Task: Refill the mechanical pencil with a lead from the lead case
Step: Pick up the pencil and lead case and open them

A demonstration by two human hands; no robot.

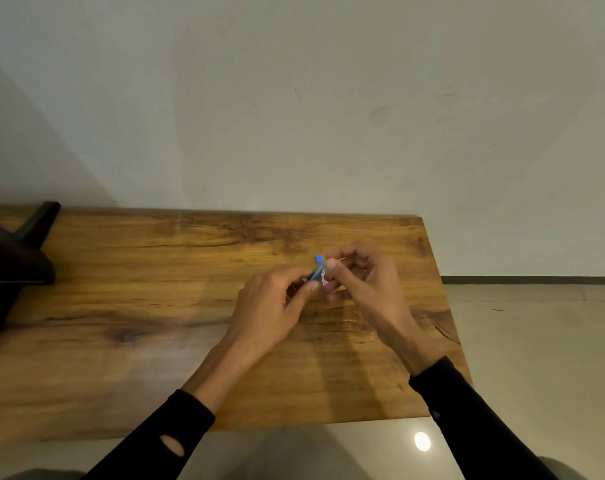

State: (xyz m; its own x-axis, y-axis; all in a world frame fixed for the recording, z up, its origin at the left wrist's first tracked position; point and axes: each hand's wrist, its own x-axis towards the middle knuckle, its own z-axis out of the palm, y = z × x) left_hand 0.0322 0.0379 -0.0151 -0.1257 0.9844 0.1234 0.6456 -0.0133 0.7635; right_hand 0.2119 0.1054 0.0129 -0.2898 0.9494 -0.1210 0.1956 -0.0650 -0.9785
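Above the wooden table [155,306], the left hand [273,306] pinched a blue mechanical pencil [315,273]. The right hand [363,278] gripped the blue-capped lead case [320,263] beside it.

A plain, pale wall [328,98] fills the upper half of the frame, marked with a few faint smudges toward the upper right and a broad shadow slanting down its left side. Below it a wood-grain counter [138,289] spans the left and middle of the frame, its right edge running diagonally toward the lower right. A black object [13,261] rests on the counter at the far left edge. Glossy light floor tiles [536,323] show at the right and bottom, meeting a dark baseboard [536,280]; a bright light reflection [422,441] glows on the floor near the bottom.
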